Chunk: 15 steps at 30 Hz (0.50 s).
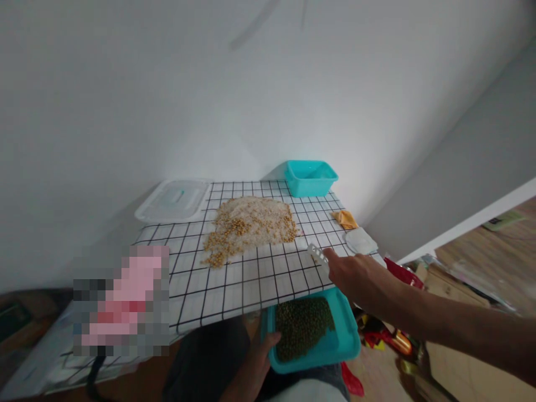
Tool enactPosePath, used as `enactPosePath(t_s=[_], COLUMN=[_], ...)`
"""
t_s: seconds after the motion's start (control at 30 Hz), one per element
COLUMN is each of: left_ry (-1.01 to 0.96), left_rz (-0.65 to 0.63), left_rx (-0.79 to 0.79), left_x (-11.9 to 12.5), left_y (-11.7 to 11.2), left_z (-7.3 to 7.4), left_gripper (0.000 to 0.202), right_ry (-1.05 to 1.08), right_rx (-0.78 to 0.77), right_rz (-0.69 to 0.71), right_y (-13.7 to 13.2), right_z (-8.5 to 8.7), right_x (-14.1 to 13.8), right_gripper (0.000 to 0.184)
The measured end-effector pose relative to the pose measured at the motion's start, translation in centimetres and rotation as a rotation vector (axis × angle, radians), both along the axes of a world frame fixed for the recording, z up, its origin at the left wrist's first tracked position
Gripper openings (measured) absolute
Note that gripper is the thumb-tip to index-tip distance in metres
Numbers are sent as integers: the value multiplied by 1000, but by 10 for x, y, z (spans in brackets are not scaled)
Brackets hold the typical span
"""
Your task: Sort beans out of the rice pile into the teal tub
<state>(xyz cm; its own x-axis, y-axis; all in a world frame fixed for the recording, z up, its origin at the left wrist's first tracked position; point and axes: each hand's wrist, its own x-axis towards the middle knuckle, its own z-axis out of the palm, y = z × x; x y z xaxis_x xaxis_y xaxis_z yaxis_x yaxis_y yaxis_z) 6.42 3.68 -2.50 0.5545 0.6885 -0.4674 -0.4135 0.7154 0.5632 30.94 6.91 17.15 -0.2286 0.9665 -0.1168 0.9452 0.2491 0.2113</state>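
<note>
My left hand grips the left rim of a turquoise tub, held just below the table's front edge. Small dark green beans, like mung beans, cover most of its bottom. Above the tub's right end, my right hand is closed on a white slotted plastic tool over the right part of the table. Farther back lies a spread heap of white grains, like rice, mixed with yellow beans, like soybeans. The grains and beans rest directly on the grid-patterned cloth.
A second turquoise tub stands at the back right by the wall. A clear lid lies back left. An orange cloth and a whitish round lid sit at the right edge. A blurred pink object is front left.
</note>
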Motion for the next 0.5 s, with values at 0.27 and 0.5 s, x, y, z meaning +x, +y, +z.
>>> enactPosePath(t_s=[0.27,0.5], left_ry=[-24,111], left_rz=[19,35], left_rx=[42,18], left_x=[3,-21], left_y=[5,13], left_z=[2,20], left_gripper=[56,57], right_ry=[241,193], right_rx=[-82,112], right_rz=[202,207], right_y=[-46,-33], right_z=[11,16], right_x=[-18,5], right_gripper=[20,31])
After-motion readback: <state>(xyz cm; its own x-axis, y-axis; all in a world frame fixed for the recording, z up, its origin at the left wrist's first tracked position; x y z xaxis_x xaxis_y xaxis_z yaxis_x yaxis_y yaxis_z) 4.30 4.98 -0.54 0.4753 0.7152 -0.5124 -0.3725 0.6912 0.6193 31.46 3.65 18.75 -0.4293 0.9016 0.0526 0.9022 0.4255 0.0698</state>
